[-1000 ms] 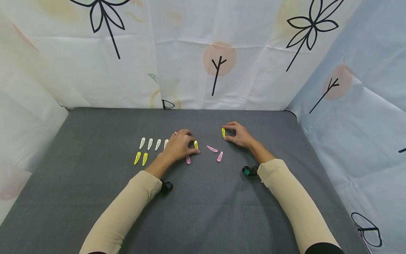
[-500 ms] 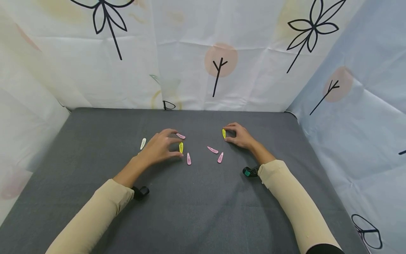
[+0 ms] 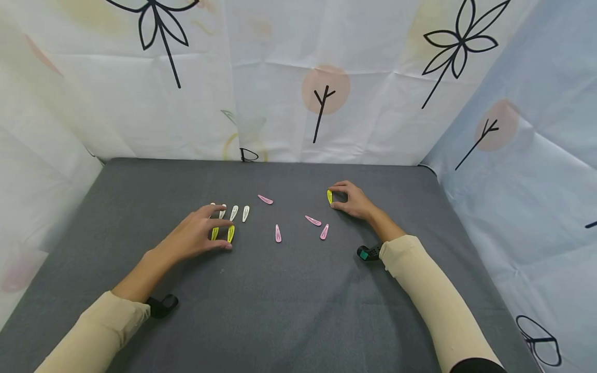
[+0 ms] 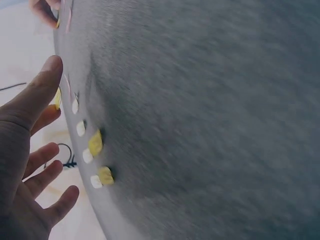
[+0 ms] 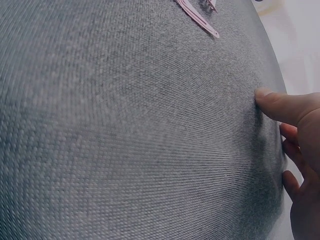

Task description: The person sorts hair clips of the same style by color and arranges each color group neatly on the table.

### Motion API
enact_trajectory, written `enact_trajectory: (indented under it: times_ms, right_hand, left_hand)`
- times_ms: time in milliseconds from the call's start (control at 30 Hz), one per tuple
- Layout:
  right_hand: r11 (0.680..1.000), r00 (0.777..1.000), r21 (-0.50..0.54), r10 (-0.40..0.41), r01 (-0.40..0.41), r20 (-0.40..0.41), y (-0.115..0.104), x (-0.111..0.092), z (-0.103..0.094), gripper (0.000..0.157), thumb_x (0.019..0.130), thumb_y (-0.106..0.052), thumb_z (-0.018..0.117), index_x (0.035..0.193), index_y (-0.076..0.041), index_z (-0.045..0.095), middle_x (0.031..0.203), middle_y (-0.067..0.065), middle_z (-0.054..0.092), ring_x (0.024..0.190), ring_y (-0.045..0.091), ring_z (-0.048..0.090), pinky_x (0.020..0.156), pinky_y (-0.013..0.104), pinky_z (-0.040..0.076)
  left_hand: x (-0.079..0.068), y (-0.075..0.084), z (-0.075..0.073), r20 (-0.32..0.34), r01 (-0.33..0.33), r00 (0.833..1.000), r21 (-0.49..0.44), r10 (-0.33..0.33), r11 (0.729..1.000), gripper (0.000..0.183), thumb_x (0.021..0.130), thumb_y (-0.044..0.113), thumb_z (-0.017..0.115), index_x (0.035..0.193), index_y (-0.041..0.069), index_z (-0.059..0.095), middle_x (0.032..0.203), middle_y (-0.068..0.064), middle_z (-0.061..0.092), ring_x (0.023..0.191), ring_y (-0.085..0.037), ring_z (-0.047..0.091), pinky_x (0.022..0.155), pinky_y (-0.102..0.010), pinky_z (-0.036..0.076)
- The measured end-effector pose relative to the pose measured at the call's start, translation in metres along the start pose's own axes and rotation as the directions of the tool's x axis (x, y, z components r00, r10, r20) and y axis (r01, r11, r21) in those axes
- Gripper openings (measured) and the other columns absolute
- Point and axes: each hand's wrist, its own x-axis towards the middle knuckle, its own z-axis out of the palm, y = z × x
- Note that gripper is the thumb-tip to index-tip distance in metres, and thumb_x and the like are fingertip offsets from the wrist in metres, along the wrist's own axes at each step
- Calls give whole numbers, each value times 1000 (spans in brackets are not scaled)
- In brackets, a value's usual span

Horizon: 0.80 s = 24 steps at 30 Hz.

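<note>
My left hand (image 3: 198,231) is at the left of the table, pinching a yellow snap hair clip (image 3: 230,234) between thumb and finger. In the left wrist view this yellow clip (image 4: 58,98) hangs above the cloth. Behind those fingers lie two more yellow clips (image 4: 95,143), one hidden in the head view. A row of several white hair clips (image 3: 234,213) runs just beyond the hand, partly covered by it. Farther right, my right hand (image 3: 353,200) pinches another yellow hair clip (image 3: 329,196) at the table surface; the right wrist view hides that clip.
Several pink hair clips lie scattered between the hands: one at the back (image 3: 266,199), one nearer (image 3: 278,233), and a pair (image 3: 313,220) below the right hand. Grey cloth covers the table (image 3: 289,311). A printed white curtain (image 3: 275,103) stands behind it.
My left hand has carried its yellow clip leftward from among the pink clips to beside the white row. The right hand has stayed in place with its clip.
</note>
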Motion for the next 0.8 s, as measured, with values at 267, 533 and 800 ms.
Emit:
enact_trajectory:
  times_ms: [267, 533, 800]
  right_hand:
    - [1000, 1000, -7, -6, 6, 2, 0, 0, 1, 49, 91, -9, 72, 137, 3, 57, 143, 25, 46, 135, 41, 40, 110, 57, 30]
    - [1000, 1000, 5, -8, 8, 0, 0, 1, 1, 50, 91, -9, 72, 136, 3, 57, 142, 25, 46, 135, 42, 40, 110, 58, 30]
    - [1000, 1000, 1, -2, 2, 6, 1, 0, 1, 50, 91, -9, 72, 137, 2, 57, 143, 24, 46, 136, 41, 39, 110, 57, 29]
  left_hand:
    - [-8, -9, 0, 48, 33, 998, 11, -33, 999, 54, 73, 38, 88, 118, 12, 75, 138, -25, 52, 131, -44, 45, 93, -66, 41]
    - [-9, -15, 5, 51, 21, 998, 30, -23, 999, 54, 74, 40, 87, 118, 12, 75, 136, -24, 53, 129, -41, 46, 93, -65, 39]
    - [-9, -18, 7, 58, 26, 998, 18, -27, 1000, 55, 73, 42, 87, 119, 14, 74, 137, -23, 52, 131, -40, 45, 93, -64, 39]
